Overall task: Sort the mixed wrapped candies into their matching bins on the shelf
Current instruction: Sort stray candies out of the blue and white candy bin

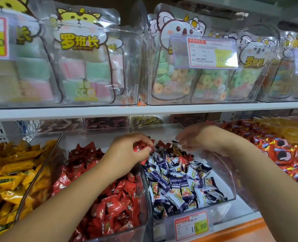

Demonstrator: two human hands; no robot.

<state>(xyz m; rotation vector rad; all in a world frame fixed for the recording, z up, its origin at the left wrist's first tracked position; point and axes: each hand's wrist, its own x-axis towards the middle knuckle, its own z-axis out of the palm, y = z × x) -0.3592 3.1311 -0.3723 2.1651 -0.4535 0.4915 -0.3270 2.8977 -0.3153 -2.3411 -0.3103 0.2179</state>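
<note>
Head view is showing the left hand point(127, 151) pinching red candies point(140, 148) just above the purple-and-white candies point(176, 180). The right hand point(195, 139), blurred, is hovering beside it with fingers loosely spread, holding nothing. Next, I judge, the red ones are needing a drop into the red bin point(123, 230) under the left wrist. A price tag point(191, 225) below the hands is reading 19.90, and the bags point(79, 41) above are reading 罗班长.

left hand point(130, 151) pinching red candy point(141, 147), blue-candy bin point(232, 193)

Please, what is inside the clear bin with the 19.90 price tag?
Mostly blue-and-white wrapped candies, with a few red candies mixed in near the back. The lower layers are covered by the pile.
</note>
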